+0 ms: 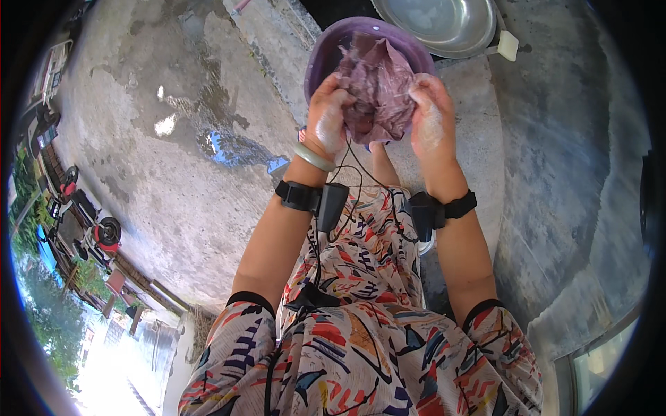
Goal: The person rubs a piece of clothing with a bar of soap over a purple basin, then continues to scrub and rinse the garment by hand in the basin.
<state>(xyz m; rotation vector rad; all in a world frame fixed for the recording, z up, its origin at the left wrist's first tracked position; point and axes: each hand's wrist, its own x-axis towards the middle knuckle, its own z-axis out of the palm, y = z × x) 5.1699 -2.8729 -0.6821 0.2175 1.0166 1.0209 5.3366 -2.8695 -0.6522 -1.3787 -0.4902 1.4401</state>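
Note:
A wet, crumpled mauve cloth (pixel 380 90) hangs between my two hands, over a purple basin (pixel 319 62). My left hand (pixel 329 114) is closed on the cloth's left edge, with soap suds along the thumb side and wrist. On the other side, my right hand (pixel 431 114) grips the right edge, its back streaked with white suds. The cloth covers most of the basin's inside, so I cannot see what lies under it.
Beyond the basin, to the right, stands a metal bowl (pixel 444 28) with a pale yellow block, perhaps soap (pixel 508 46), beside it. Puddles (pixel 236 149) wet the concrete floor on the left. A motorbike (pixel 87 215) is parked far left. Black cables (pixel 354 173) run between my wrists.

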